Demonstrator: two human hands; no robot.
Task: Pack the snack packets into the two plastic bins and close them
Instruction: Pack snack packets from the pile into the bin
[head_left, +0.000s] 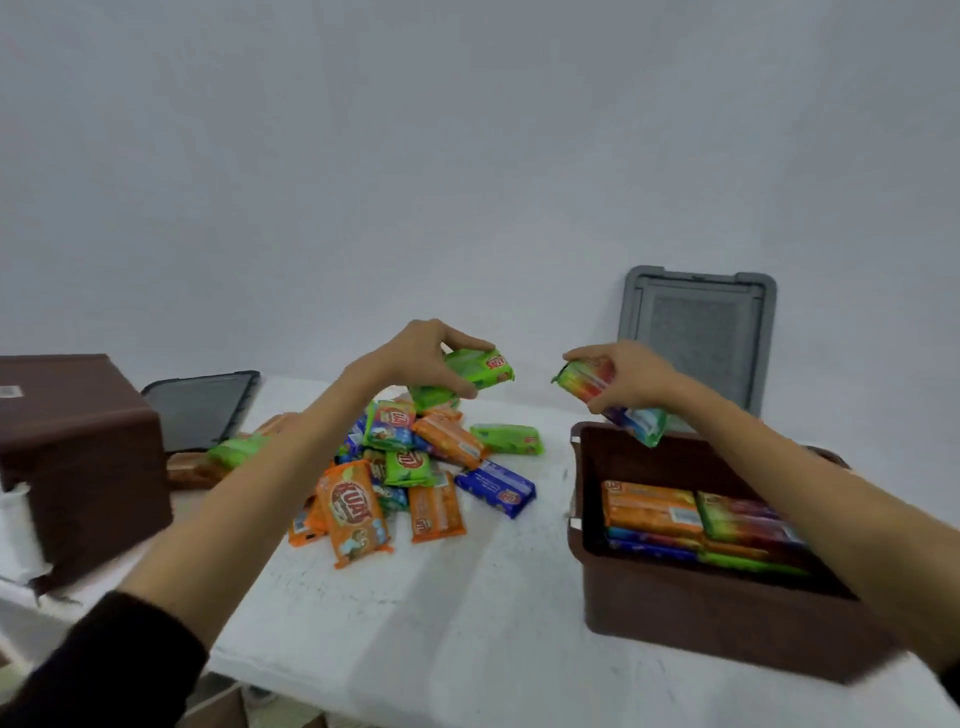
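Both hands are raised above the white surface (467, 597) and both are loaded: the left hand (421, 358) pinches green foil snack packets (475, 369) between thumb and fingers above the pile, and the right hand (631, 376) is clamped on a small stack of multicoloured packets (587, 376) (exact count cannot be told) just over the rear rim of the open brown plastic bin (675, 613) at right. That bin is partly filled; orange, green and blue packets lie flat in rows inside, with wall height showing above them. Its grey rectangular lid (698, 332) leans upright against the wall behind it, not fitted. A loose heap of orange, green and blue packets (405, 467) sits mid-surface, well short of cleared. At left, a second brown plastic bin (78, 457) stands at the surface edge; its contents are not visible. A dark flat lid (200, 410) lies beside it. Assessment: packing is under way, roughly midway; the heap, both handfuls and both closures are outstanding.
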